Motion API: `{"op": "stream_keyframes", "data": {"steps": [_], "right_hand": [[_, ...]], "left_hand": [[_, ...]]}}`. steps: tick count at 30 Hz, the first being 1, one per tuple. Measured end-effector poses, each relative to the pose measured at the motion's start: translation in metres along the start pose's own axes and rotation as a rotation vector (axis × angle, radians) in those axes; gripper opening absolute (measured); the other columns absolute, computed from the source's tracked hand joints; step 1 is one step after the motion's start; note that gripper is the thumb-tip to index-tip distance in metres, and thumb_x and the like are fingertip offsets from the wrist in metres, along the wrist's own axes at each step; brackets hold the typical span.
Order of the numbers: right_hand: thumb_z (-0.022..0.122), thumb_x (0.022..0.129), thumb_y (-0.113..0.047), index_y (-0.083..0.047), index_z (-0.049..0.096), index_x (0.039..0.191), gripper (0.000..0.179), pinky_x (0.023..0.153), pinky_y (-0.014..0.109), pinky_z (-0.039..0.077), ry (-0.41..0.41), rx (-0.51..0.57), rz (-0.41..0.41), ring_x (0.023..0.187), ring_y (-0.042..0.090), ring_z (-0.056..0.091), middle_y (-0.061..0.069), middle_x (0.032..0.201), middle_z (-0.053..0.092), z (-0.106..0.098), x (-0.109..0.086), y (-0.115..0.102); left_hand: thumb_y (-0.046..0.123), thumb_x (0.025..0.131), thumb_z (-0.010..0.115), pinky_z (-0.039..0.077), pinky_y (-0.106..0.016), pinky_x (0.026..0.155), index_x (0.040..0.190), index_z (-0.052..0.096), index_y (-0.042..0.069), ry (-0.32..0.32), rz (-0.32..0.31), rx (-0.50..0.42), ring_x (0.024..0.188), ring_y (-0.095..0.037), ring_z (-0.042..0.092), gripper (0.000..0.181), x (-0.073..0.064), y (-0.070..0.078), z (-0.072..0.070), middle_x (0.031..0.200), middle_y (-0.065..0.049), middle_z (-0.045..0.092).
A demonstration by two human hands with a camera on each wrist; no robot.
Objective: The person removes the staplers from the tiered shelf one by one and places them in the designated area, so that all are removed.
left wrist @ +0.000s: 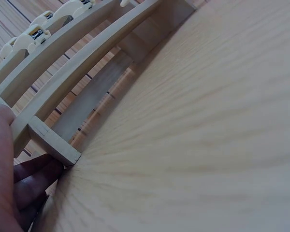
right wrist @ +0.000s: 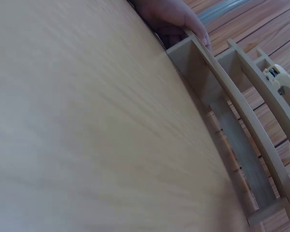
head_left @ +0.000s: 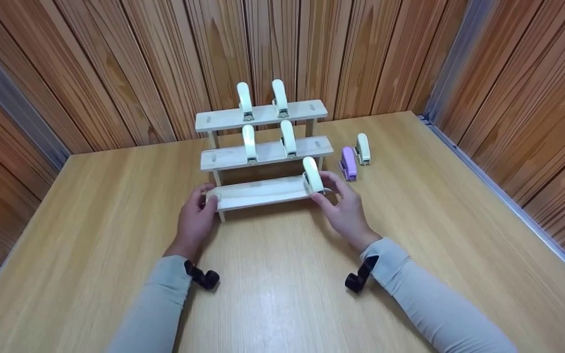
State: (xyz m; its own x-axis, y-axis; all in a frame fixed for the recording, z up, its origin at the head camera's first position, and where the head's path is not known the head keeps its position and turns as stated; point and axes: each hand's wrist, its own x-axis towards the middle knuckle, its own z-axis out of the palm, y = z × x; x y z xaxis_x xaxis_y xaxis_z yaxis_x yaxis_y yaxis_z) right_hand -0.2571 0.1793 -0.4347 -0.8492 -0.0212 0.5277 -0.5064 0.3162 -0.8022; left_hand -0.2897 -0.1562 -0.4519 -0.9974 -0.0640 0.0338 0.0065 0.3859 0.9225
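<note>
A three-tier wooden display rack [head_left: 263, 192] stands on the table. My left hand [head_left: 195, 215] grips the left end of its lowest tier, thumb on top; the fingers [left wrist: 36, 181] reach around the end support in the left wrist view. At the tier's right end, my right hand [head_left: 344, 208] holds a cream stapler [head_left: 313, 175] low at its base, with the thumb in front. Cream staplers stand in a pair on each higher tier, including one [head_left: 244, 100] on top and one [head_left: 249, 143] in the middle. In the right wrist view the right hand is almost wholly out of frame.
To the right of the rack, a purple stapler [head_left: 347, 163] stands next to another cream stapler [head_left: 362, 149] on the wooden table [head_left: 272, 294]. Wood-plank walls [head_left: 375, 54] rise behind and at the sides. A black strap with a camera [head_left: 206, 279] sits at each wrist.
</note>
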Motion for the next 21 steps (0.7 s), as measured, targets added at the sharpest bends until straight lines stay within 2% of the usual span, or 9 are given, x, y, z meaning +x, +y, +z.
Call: {"op": "stream_keyframes", "data": {"steps": [4, 11, 16, 21], "right_hand": [[0.075, 0.092, -0.017, -0.016, 0.057, 0.136, 0.047, 0.101, 0.047, 0.048, 0.020, -0.010, 0.026, 0.122, 0.020, 0.058, 0.001, 0.129, 0.063, -0.012, 0.000, 0.002], [0.074, 0.092, -0.022, -0.015, 0.057, 0.137, 0.048, 0.111, 0.050, 0.038, 0.045, -0.048, 0.061, 0.126, 0.021, 0.056, 0.003, 0.130, 0.064, -0.033, 0.002, 0.009], [0.074, 0.093, -0.020, -0.016, 0.056, 0.138, 0.049, 0.107, 0.054, 0.042, 0.056, -0.060, 0.091, 0.128, 0.023, 0.055, 0.003, 0.132, 0.062, -0.048, 0.001, 0.014], [0.072, 0.095, -0.021, -0.017, 0.054, 0.139, 0.048, 0.100, 0.050, 0.049, 0.066, -0.071, 0.139, 0.129, 0.024, 0.054, 0.002, 0.134, 0.060, -0.062, 0.001, 0.021]], "left_hand": [[0.040, 0.105, 0.049, 0.039, -0.047, 0.110, 0.143, 0.050, 0.026, 0.000, -0.003, 0.004, 0.130, -0.026, 0.048, 0.041, 0.000, 0.000, 0.000, 0.147, -0.007, 0.049], [0.039, 0.105, 0.049, 0.041, -0.047, 0.108, 0.142, 0.050, 0.026, 0.003, -0.011, 0.013, 0.126, -0.026, 0.049, 0.040, -0.001, 0.000, 0.000, 0.144, -0.007, 0.050], [0.040, 0.104, 0.048, 0.039, -0.048, 0.110, 0.142, 0.050, 0.026, -0.004, -0.008, 0.013, 0.129, -0.026, 0.048, 0.040, -0.002, 0.001, 0.000, 0.147, -0.007, 0.049], [0.042, 0.104, 0.048, 0.036, -0.048, 0.113, 0.143, 0.049, 0.027, -0.009, -0.016, 0.011, 0.133, -0.025, 0.045, 0.042, -0.002, 0.001, 0.000, 0.150, -0.007, 0.047]]}}
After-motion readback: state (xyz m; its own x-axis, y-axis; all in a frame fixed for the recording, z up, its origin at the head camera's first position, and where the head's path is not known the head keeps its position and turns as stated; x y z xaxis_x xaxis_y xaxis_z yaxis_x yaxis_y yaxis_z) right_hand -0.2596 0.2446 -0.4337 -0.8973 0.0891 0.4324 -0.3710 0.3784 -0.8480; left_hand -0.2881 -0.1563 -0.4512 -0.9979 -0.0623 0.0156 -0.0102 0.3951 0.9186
